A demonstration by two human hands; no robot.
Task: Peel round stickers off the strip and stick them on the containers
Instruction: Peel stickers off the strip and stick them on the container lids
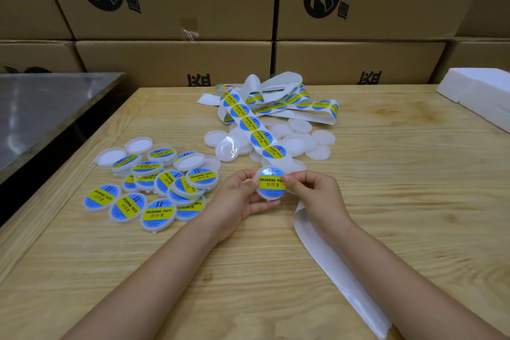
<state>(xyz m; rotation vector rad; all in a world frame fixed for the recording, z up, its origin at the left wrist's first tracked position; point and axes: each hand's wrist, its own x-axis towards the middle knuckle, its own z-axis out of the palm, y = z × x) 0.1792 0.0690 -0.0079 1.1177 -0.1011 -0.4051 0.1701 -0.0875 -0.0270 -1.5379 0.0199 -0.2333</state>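
Note:
My left hand [239, 196] holds a small round white container [271, 184] by its left edge, just above the wooden table [248, 270]. A blue and yellow round sticker covers the container's top. My right hand [313, 190] pinches its right edge with thumb and forefinger. The sticker strip [258, 130] runs from behind the container up to a tangled heap [276, 96] at the table's far side. Several blank white containers [298, 141] lie under and around the strip. Several labelled containers [157, 188] are piled to the left.
Empty white backing paper [334, 265] trails under my right forearm toward the near edge. Stacked cardboard boxes [176, 22] wall off the back. A metal surface [41, 107] lies to the left, white foam blocks [480, 91] at the right.

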